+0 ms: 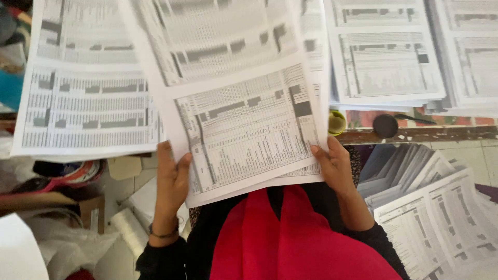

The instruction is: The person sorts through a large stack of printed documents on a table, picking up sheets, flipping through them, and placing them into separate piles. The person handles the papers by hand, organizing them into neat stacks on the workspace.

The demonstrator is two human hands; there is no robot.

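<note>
Closest to me is my own lap, draped in a red cloth [290, 243] over black sleeves. Just above it my left hand [172, 179] grips the lower left corner of a sheaf of printed sheets [244, 124], thumb on top of the paper and fingers curled behind, so it is clamped on the sheets. A dark band sits on that wrist. My right hand [334, 166] holds the lower right corner of the same sheaf the same way, thumb pressed on the top page, closed on the paper. The sheets are covered in dense grey tables and tilt slightly, their top running out of view.

Down to my left, below the table's edge, lie a cardboard box [92, 211], a roll of white material [129, 228] and some crumpled plastic. Down to my right, on the tiled floor, a fanned heap of printed pages [441, 218] spreads out.

Beyond my hands is the table edge [415, 135], a worn wooden strip. Near it, just right of my sheaf, sit a small yellow-green round thing [336, 122] and a dark round lid-like object [386, 125]. Farther back on the table, a stack of printed pages [83, 93] fills the left side, and more stacks [386, 57] cover the far right corner.
</note>
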